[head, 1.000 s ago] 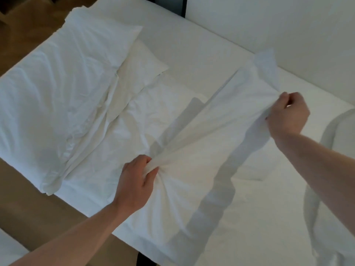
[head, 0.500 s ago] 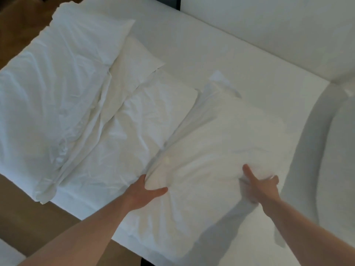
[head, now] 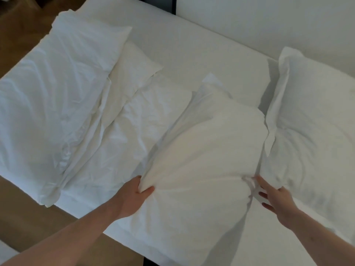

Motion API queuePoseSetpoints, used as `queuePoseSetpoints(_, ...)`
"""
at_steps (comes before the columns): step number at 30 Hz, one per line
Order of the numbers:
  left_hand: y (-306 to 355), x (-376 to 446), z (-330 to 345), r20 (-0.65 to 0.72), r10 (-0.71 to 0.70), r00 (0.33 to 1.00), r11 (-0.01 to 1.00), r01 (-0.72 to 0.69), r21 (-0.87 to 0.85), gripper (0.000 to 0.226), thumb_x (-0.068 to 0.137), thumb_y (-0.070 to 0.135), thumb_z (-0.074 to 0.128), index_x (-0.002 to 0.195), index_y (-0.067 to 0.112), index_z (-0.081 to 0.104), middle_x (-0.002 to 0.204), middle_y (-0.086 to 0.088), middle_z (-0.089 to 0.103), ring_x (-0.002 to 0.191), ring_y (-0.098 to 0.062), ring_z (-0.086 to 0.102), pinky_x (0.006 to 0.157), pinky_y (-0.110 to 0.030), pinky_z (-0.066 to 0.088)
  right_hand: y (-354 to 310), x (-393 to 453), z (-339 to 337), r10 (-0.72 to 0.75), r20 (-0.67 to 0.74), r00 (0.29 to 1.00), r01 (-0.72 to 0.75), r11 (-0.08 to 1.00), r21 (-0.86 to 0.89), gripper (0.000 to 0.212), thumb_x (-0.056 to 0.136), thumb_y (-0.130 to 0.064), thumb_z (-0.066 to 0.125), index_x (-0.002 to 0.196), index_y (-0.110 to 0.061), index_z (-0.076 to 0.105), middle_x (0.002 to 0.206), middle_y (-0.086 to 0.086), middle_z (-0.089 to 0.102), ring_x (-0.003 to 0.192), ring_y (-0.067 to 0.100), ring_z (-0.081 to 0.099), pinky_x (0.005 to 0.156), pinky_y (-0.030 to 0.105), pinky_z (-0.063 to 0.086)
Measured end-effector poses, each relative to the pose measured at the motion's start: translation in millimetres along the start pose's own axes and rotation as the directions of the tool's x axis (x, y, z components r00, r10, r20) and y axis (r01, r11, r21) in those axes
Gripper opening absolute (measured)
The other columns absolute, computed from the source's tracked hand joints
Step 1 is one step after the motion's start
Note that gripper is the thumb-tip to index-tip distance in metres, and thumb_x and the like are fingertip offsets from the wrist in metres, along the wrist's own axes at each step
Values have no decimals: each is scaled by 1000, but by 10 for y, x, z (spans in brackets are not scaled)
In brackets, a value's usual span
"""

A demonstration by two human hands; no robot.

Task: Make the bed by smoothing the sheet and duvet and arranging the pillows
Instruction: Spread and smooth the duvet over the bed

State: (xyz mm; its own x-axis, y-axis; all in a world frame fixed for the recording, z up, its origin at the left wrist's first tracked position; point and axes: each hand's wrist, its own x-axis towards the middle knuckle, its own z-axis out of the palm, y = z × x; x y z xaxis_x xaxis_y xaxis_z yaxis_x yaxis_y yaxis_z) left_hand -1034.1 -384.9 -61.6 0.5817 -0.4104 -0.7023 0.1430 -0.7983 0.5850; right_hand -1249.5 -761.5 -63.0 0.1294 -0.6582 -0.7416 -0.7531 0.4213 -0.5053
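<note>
Plump white pillow lying creased on the white bed sheet, left hand pinching its near-left corner, right hand loose with fingers spread at its right edge.

Bedroom, domestic setting.
White-sheeted bed with several pillows, wooden floor alongside, plain pale wall behind.

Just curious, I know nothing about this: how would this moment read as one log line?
step: placing middle pillow | left hand: pinching its corner | right hand: open at its edge | right pillow: alongside
</note>
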Motion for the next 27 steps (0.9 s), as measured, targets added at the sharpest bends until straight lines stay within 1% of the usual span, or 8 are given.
queuePoseSetpoints(5, 475, -414, -13, -394, 237, 888, 942, -309, -128, 32, 97, 7, 61, 108, 37, 56, 98, 10, 67, 86, 7, 63, 73, -11, 50, -221, -70, -38, 130, -120, 984, -98, 964, 246, 85, 84, -62, 72, 148, -12, 44, 140, 0, 49, 115, 23, 54, 95, 46, 55)
queuePoseSetpoints(8, 525, -533, -233, -548, 178, 817, 946, -296, -134, 23, 99, 7, 55, 112, 25, 59, 96, 8, 66, 89, 4, 62, 72, -8, 47, -199, -70, 76, 151, -57, 987, -139, 975, 176, 107, 63, -80, 75, 143, -14, 50, 143, 3, 52, 122, 28, 56, 86, 48, 56)
queuePoseSetpoints(10, 314, -443, -374, -480, 48, 876, 981, -132, -142, 8, 101, 22, 57, 107, 25, 61, 96, 6, 68, 92, -6, 63, 75, -17, 47, -78, -162, 244, 188, 63, 980, -196, 968, 155, 109, 63, -80, 76, 146, -16, 46, 149, 0, 47, 134, 28, 50, 100, 56, 50)
queuePoseSetpoints(13, -187, -318, -443, -160, -218, 963, 962, 239, 131, 52, 94, 57, 57, 129, 19, 60, 121, -2, 66, 111, -25, 63, 95, -41, 52, 61, -359, 646, 230, 195, 953, -242, 970, 37, 126, 45, -90, 76, 139, -10, 50, 133, 5, 59, 113, 26, 61, 96, 53, 53)
queuePoseSetpoints(16, -575, -233, -322, -167, -275, 947, 828, 321, 459, 63, 96, 58, 51, 143, 16, 44, 141, -5, 51, 124, -25, 51, 103, -43, 46, 115, -394, 926, 140, 85, 986, -143, 990, 21, 108, 55, -79, 81, 124, 0, 56, 106, 12, 65, 94, 27, 64, 100, 47, 50)
queuePoseSetpoints(21, -353, -123, -217, -262, -162, 951, 934, 234, 270, 76, 87, 45, 69, 150, 19, 35, 152, -2, 37, 135, -28, 40, 109, -45, 40, 46, -398, 1077, -51, -129, 990, 44, 997, -60, 93, 70, -56, 87, 136, -2, 52, 130, 14, 60, 127, 31, 57, 107, 40, 43)
queuePoseSetpoints(24, -63, 125, -223, -268, -72, 961, 973, 127, 195, 78, 82, 46, 73, 148, 20, 40, 150, -1, 39, 136, -26, 41, 113, -46, 37, 5, -521, 1024, -323, -247, 913, 290, 943, -162, 94, 75, -40, 88, 148, -12, 36, 146, 13, 40, 132, 33, 48, 110, 44, 39)
queuePoseSetpoints(27, 312, 458, -271, -270, -9, 963, 983, 59, 177, 85, 76, 53, 77, 146, 20, 44, 151, -4, 41, 138, -28, 42, 115, -45, 36, -200, -469, 881, -609, -196, 769, 533, 779, -329, 89, 77, -35, 86, 148, -17, 35, 141, 9, 39, 115, 27, 56, 102, 45, 48)
